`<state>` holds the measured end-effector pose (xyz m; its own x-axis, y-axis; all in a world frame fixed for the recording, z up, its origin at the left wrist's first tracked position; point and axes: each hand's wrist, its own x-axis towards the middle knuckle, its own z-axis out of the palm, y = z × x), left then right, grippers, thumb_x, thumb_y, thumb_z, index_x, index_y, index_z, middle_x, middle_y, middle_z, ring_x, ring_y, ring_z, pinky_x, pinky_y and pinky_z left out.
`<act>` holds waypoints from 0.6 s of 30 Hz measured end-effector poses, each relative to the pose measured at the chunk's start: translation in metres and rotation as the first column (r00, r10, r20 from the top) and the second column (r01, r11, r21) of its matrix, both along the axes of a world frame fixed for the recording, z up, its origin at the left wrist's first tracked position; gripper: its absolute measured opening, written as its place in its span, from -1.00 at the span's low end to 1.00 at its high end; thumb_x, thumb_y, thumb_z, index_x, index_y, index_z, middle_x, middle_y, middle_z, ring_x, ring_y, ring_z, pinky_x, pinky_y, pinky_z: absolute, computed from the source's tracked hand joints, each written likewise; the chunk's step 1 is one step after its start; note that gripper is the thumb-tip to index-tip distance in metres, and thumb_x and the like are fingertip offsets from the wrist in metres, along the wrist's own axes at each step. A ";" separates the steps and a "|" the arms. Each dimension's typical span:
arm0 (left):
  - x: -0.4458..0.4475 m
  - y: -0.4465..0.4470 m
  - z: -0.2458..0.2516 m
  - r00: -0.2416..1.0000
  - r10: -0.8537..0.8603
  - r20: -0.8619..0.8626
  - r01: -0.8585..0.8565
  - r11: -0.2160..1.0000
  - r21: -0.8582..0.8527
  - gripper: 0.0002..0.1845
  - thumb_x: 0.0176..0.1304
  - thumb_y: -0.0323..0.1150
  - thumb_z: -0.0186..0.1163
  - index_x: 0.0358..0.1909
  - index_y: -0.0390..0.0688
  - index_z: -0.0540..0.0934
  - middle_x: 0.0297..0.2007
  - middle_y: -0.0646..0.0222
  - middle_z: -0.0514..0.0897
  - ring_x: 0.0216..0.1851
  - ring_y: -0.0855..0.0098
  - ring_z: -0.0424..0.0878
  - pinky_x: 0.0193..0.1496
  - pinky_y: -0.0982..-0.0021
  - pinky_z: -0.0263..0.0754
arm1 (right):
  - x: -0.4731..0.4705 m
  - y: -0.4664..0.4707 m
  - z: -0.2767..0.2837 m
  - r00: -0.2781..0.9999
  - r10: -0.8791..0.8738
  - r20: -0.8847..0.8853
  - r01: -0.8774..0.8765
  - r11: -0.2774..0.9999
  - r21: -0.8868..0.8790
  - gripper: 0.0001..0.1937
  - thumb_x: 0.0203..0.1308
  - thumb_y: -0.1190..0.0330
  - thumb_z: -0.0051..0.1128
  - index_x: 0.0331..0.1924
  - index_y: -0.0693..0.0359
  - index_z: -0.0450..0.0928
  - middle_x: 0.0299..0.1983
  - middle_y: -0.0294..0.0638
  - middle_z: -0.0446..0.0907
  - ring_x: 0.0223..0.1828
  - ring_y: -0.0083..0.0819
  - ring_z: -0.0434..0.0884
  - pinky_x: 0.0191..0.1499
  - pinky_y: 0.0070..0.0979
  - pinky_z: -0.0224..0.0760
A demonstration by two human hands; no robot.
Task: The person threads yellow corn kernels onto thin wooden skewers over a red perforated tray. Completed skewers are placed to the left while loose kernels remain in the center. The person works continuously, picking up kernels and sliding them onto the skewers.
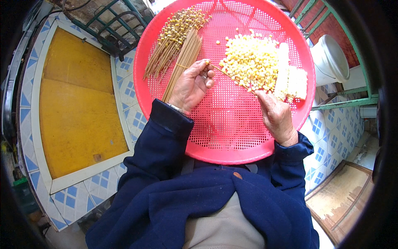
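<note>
A round red plastic mesh basket [230, 115] lies before me. My right hand [276, 115] grips the lower end of a thin brown stick [231, 77] slanting up to the left. At its upper tip, my left hand [196, 82] pinches a yellow corn kernel [207, 62] between thumb and forefinger. Under and beside my left wrist lies a tied bundle of bare sticks [183, 62]. Sticks tipped with yellow kernels [174, 34] lie left of and behind it. A heap of loose corn kernels [252, 59] sits beyond the held stick, beside pale stripped corncobs [282, 71].
At left a yellow panel [80, 99] in a white frame is set among blue-and-white tiles. A dark green metal rack [115, 25] stands behind it. To the right are a lidded white bucket [331, 59], a green metal frame [345, 104] and a worn wooden board [339, 193].
</note>
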<state>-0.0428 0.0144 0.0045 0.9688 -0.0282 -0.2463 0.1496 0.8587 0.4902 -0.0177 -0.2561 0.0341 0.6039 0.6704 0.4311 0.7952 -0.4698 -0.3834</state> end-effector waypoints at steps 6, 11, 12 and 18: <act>-0.001 0.001 -0.002 1.000 -0.005 0.021 0.005 1.000 -0.005 -0.86 0.44 -0.35 0.04 -0.14 -0.20 0.51 -0.28 0.33 0.61 -0.27 0.45 0.57 -0.34 0.46 0.47 | 0.000 0.000 -0.001 1.000 0.001 -0.006 -0.001 1.000 -0.002 -0.63 0.14 0.61 0.11 0.08 0.29 0.48 -0.33 -0.04 0.60 -0.37 -0.16 0.66 -0.37 -0.34 0.55; -0.001 0.001 -0.002 1.000 0.000 0.024 0.000 1.000 0.020 -0.85 0.44 -0.35 0.04 -0.13 -0.20 0.52 -0.28 0.32 0.62 -0.26 0.45 0.58 -0.35 0.45 0.48 | 0.000 0.000 -0.001 1.000 0.002 -0.016 -0.002 1.000 -0.017 -0.62 0.14 0.62 0.09 0.08 0.28 0.48 -0.33 -0.04 0.60 -0.36 -0.16 0.66 -0.36 -0.33 0.55; -0.001 0.001 -0.002 1.000 -0.001 0.029 0.000 1.000 0.014 -0.85 0.44 -0.35 0.04 -0.13 -0.20 0.52 -0.28 0.32 0.62 -0.27 0.45 0.58 -0.35 0.45 0.48 | 0.000 0.000 -0.001 1.000 0.002 -0.014 -0.003 1.000 -0.014 -0.62 0.14 0.62 0.09 0.08 0.28 0.48 -0.33 -0.04 0.60 -0.37 -0.17 0.66 -0.36 -0.33 0.55; -0.001 -0.002 -0.002 0.999 0.033 0.037 -0.035 0.998 0.058 -0.85 0.44 -0.35 0.04 -0.13 -0.22 0.51 -0.29 0.33 0.62 -0.29 0.47 0.58 -0.36 0.45 0.48 | 0.000 0.000 -0.002 1.000 -0.004 -0.008 0.004 1.000 -0.015 -0.61 0.13 0.63 0.10 0.09 0.28 0.49 -0.34 -0.04 0.60 -0.38 -0.18 0.66 -0.36 -0.34 0.54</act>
<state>-0.0436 0.0123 0.0027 0.9773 0.0185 -0.2112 0.1020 0.8325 0.5445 -0.0182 -0.2559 0.0324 0.6100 0.6743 0.4161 0.7902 -0.4784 -0.3832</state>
